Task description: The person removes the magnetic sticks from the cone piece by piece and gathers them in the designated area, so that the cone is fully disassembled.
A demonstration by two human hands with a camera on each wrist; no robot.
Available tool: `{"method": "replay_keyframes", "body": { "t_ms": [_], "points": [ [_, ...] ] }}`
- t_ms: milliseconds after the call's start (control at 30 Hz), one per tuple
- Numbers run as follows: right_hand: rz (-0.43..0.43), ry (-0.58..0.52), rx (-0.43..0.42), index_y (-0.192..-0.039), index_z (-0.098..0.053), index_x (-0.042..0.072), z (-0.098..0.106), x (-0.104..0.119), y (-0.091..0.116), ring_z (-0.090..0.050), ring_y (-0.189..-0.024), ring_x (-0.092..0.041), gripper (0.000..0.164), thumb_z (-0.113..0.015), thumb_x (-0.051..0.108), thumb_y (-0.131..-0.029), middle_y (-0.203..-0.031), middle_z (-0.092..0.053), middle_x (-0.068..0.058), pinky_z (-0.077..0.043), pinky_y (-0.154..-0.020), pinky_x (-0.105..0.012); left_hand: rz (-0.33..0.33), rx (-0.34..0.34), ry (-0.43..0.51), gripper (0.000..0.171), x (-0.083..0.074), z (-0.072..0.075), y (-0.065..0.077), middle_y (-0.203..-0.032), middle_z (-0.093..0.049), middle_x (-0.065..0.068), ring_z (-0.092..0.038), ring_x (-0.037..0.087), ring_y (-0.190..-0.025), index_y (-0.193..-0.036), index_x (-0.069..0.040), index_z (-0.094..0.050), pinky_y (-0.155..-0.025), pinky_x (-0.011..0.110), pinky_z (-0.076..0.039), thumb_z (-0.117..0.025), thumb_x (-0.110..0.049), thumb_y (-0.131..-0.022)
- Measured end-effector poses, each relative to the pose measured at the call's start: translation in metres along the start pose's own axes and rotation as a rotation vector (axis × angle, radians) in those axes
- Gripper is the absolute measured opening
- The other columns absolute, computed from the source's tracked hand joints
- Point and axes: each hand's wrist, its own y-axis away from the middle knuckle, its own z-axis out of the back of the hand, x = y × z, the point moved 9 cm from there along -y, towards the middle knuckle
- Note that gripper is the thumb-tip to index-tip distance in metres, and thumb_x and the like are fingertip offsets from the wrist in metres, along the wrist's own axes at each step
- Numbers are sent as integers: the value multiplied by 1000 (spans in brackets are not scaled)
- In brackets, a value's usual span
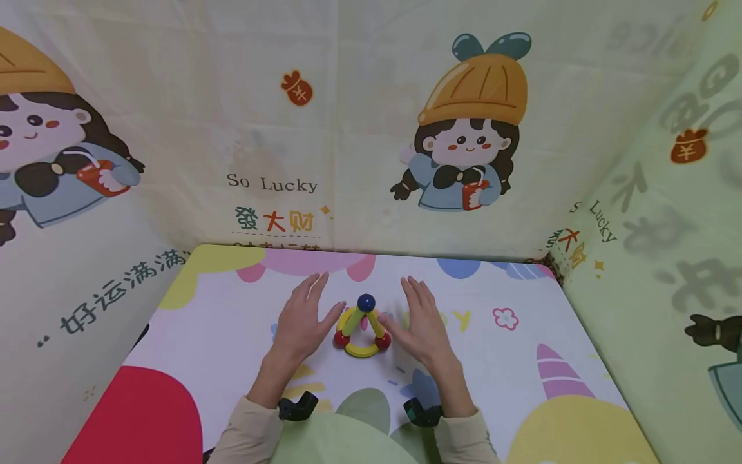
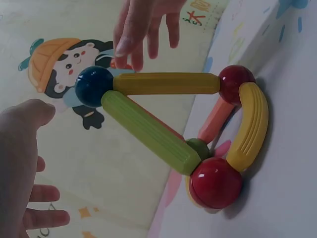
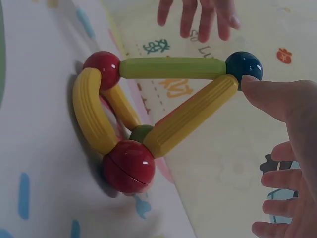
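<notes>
A small pyramid of building-toy rods and balls stands upright on the table between my hands. Its top is a dark blue ball, from which a green rod and a yellow rod slope down to red balls. A curved yellow rod joins the red balls at the front; a dark green ball sits at the rear. To the left, my left hand is held with fingers straight and nothing in it. My right hand mirrors it, its thumb tip overlapping the blue ball in the right wrist view.
The table mat has a white ground with coloured printed shapes. Cloth walls with cartoon figures and lettering rise behind the table and on both sides. A dark wrist camera sits on each wrist.
</notes>
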Motion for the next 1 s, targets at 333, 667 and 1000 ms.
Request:
{"method": "replay_keyframes", "body": {
  "t_ms": [333, 667, 1000],
  "points": [
    [47, -64, -7, -152, -42, 17, -14, 3, 5, -36, -146, -29, 81, -68, 57, -86, -158, -39, -5, -43, -111, -56, -121, -62, 59, 60, -21, -1, -3, -137, -57, 10, -59, 27, -125, -145, -12, -52, -97, 44, -56, -65, -43, -94],
    [33, -133, 59, -144, -49, 14, -35, 0, 7, -42, -133, -25, 72, -77, 43, -84, -148, -46, -4, -49, -107, -49, -240, 4, 64, 62, -46, -8, -4, -132, -61, 8, -66, 25, -114, -145, -14, -53, -93, 40, -58, -69, -43, -93],
    [42, -167, 165, -132, -54, 11, -52, -1, 9, -51, -109, -18, 59, -79, 35, -84, -132, -51, -6, -55, -95, -39, -376, 19, -28, 59, -66, -9, -8, -112, -64, 5, -60, 14, -84, -142, -12, -56, -75, 28, -58, -70, -40, -92]
  ]
}}
